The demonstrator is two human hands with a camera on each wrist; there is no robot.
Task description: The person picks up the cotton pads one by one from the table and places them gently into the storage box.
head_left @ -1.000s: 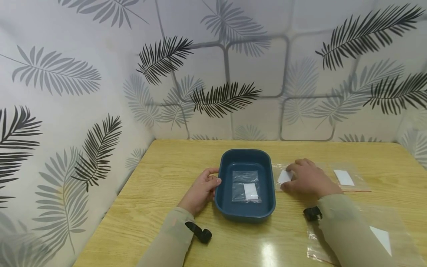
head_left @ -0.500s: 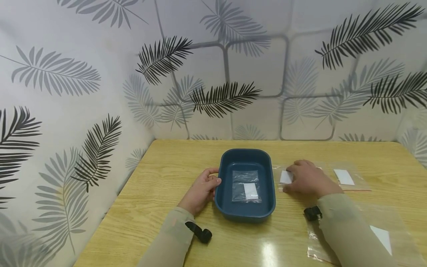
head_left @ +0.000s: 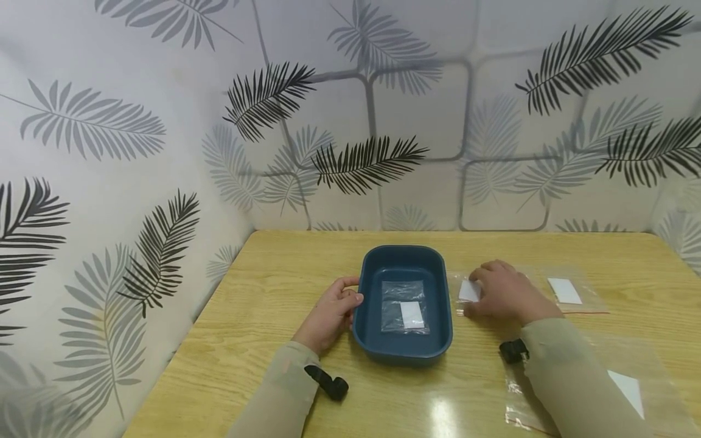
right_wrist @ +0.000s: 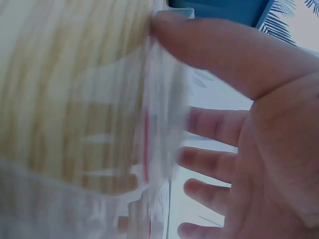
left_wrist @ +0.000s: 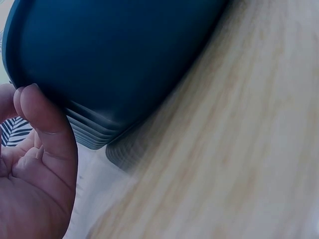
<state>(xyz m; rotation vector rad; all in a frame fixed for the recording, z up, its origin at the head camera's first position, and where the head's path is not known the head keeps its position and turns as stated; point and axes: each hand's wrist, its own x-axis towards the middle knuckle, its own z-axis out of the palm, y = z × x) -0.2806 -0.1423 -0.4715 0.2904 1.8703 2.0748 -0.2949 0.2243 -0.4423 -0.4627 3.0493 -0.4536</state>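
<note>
In the head view, grips the dark-blue rectangular bin (head_left: 402, 360) at its nine-o'clock side with the left hand (head_left: 328, 316). On the counter (head_left: 274, 267) at the bin's three o'clock, touches a small white-labelled bag (head_left: 468, 291) with the right hand (head_left: 506, 296); cannot tell whether pinched. In the left wrist view, bends the left thumb (left_wrist: 47, 117) at the bin's rim. In the right wrist view, holds the right thumb (right_wrist: 214, 45) at blurred, red-striped clear plastic (right_wrist: 146, 144), other fingers (right_wrist: 212, 164) toward six o'clock.

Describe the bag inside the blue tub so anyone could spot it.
On the wooden table, find the dark blue tub with the left hand at its side. Flat on its floor lies a small clear bag showing a white rectangle. The other bags are outside; only this one is in the tub.
</note>
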